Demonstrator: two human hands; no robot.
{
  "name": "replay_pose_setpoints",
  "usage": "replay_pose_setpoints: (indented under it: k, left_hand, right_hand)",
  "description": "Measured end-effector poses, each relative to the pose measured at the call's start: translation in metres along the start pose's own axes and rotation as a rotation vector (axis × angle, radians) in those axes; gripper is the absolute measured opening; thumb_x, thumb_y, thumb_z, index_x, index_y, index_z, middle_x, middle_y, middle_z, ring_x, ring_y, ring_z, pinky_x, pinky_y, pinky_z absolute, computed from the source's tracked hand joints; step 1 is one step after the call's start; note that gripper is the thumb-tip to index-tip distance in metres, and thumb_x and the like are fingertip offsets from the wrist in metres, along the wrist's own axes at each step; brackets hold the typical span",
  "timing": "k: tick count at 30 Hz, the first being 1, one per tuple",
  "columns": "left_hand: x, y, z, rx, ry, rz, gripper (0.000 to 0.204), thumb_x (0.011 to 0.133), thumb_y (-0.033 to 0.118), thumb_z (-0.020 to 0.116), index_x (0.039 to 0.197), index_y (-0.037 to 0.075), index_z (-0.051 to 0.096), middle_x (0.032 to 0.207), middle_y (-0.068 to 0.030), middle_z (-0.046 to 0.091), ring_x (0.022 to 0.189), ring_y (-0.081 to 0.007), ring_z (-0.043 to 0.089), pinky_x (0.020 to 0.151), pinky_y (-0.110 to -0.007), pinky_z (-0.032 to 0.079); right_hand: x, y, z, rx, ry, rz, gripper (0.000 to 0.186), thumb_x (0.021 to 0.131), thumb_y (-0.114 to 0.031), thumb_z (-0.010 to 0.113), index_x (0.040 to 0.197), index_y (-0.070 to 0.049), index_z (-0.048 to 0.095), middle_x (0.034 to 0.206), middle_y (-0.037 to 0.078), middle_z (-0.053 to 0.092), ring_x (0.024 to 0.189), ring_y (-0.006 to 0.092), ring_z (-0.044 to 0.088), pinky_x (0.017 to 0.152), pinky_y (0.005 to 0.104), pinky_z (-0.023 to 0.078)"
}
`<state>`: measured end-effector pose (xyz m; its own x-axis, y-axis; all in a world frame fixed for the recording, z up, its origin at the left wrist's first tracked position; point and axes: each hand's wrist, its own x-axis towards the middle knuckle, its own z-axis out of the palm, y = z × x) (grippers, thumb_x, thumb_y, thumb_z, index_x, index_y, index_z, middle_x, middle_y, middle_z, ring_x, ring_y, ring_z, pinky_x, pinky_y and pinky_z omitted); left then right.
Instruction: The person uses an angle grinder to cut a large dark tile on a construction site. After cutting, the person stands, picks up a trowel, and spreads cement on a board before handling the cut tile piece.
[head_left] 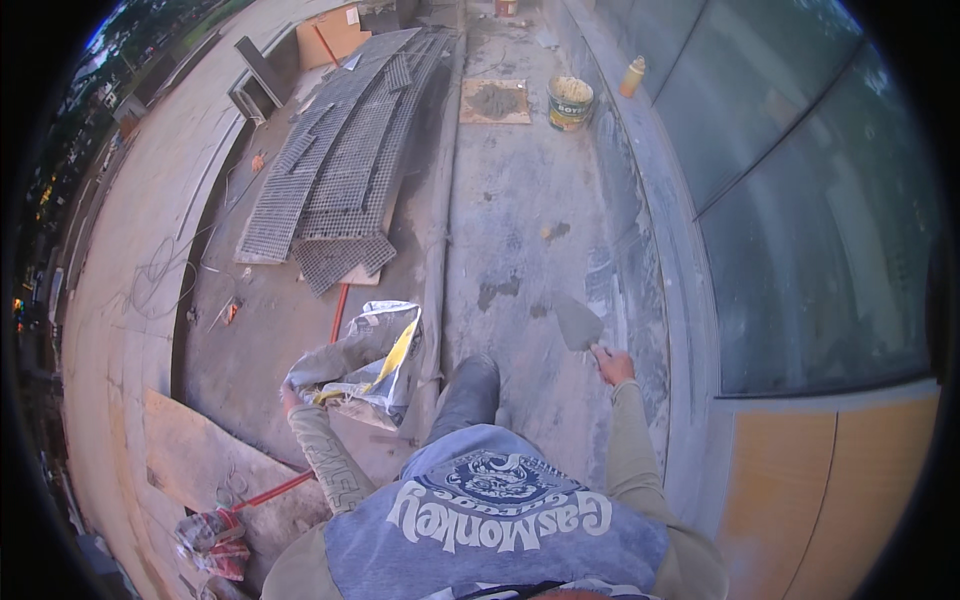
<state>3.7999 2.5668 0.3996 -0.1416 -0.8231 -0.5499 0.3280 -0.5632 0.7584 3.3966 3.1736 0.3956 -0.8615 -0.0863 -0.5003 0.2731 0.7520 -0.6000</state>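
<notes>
My left hand (292, 393) grips the edge of a torn white and grey sack (365, 365) with a yellow stripe, held out at my left beside my leg. My right hand (616, 365) is closed round the handle of a pointed metal trowel (577, 323), held out to my right above the dusty concrete walkway, near the low wall along the glass. The sack hides part of my left fingers, and what it contains is hard to make out.
Ahead are a board with grey mortar (494, 101), a bucket (570, 104) and a yellow bottle (632, 78) on the ledge. Metal mesh panels (335, 150) lie left of a long raised strip (437, 250). Glass panels (800, 250) line the right; cables (165, 270) lie left.
</notes>
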Motion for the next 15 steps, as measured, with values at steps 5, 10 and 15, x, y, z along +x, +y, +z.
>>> replay_pose_setpoints:
  k: [5,10,15]
  left_hand:
    - [0.054,-0.086,0.158,0.05,0.124,-0.084,0.043,0.095,0.034,0.053,0.117,-0.001,0.066,0.112,-0.0147,0.069,0.097,-0.0309,0.07,0.084,-0.045,0.058]
    - [0.179,-0.16,0.348,-0.001,0.028,-0.009,0.046,0.094,0.036,0.052,0.115,-0.001,0.066,0.11,-0.0151,0.069,0.096,-0.0307,0.069,0.083,-0.045,0.057]
    - [0.228,-0.204,0.493,0.153,0.269,-0.092,0.046,0.094,0.037,0.051,0.115,-0.001,0.067,0.109,-0.0148,0.07,0.095,-0.0302,0.069,0.083,-0.044,0.057]
  right_hand:
    - [0.204,-0.012,-0.049,-0.194,0.076,-0.138,0.056,0.089,-0.057,0.062,0.082,-0.003,0.073,0.061,0.012,0.064,0.057,0.0235,0.064,0.06,0.0409,0.049]
    - [0.38,-0.011,-0.088,-0.316,0.303,-0.163,0.051,0.09,-0.051,0.063,0.081,-0.001,0.068,0.059,0.016,0.062,0.05,0.027,0.06,0.054,0.0428,0.05]
    - [0.426,-0.088,-0.126,0.207,0.059,0.579,0.037,0.091,-0.036,0.066,0.074,-0.003,0.063,0.054,0.012,0.056,0.04,0.0215,0.053,0.038,0.0368,0.04]
